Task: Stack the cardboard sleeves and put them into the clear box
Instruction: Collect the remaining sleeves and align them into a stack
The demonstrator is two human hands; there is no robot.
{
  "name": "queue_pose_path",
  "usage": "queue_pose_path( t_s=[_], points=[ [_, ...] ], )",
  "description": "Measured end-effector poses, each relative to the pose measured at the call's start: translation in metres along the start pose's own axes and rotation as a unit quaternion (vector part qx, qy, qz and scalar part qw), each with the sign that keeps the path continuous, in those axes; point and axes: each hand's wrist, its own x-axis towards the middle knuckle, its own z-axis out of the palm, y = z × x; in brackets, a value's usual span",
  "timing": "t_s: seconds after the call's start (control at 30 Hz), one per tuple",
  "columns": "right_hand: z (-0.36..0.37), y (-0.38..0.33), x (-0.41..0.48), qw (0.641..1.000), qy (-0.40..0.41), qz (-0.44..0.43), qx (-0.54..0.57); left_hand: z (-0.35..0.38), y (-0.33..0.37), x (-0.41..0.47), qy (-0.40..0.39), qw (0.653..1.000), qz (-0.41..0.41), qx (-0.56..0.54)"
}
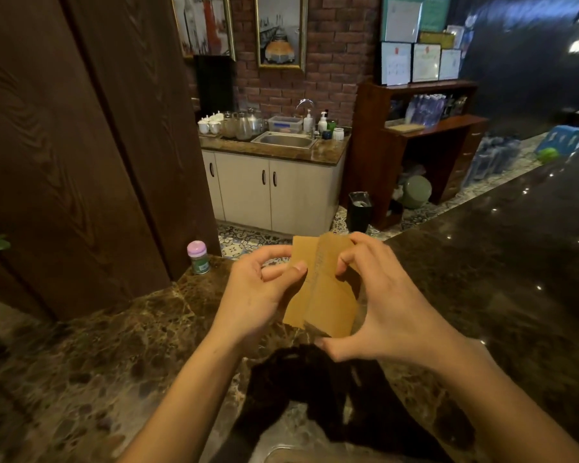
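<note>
Both hands working above the marble counter (114,345), holding the cardboard sleeves (328,302) in the air just below centre of view, clear of the stone

Left hand (264,289) pinching the stack's 9 o'clock edge: thumb lying on the front face, fingers curling behind

Right hand (385,305) gripping the 3 o'clock side: fingertips hooking over the top corner at 1 o'clock, thumb bracing underneath at 6 o'clock

At least two flat brown pieces showing, fanning out of line; exact count unclear

Handling, as a guess: looking light and thin, stiff across the face but likely creasing if squeezed edge-on. Matte faces probably sliding over each other, so pinching flat across both faces near the long edges seems safest while squaring them up

Clear tub (284,123) sitting by the sink at 12 o'clock, well apart; cannot tell whether that is the clear box meant

Pink-lidded jar (198,257) standing at 10 o'clock from the hands
</note>
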Motion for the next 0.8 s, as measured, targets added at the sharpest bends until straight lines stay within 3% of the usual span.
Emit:
queue_pose_path(
  t_s=[0.37,0.5,0.57,0.8],
  points=[
    [-0.033,-0.023,-0.018,0.991,0.043,-0.062,-0.111,0.040,0.034,-0.035,-0.074,0.997,-0.029,-0.021],
    [-0.039,-0.038,-0.032,0.989,0.042,-0.078,-0.119,0.055,0.038,-0.056,-0.116,0.965,-0.145,-0.186],
    [-0.036,-0.044,-0.041,0.990,0.048,-0.086,-0.105,0.060,0.033,-0.065,-0.128,0.953,-0.158,-0.225],
    [-0.028,-0.050,-0.070,0.991,-0.022,-0.082,-0.100,0.062,0.022,-0.096,-0.112,0.978,-0.122,-0.130]
  ],
)
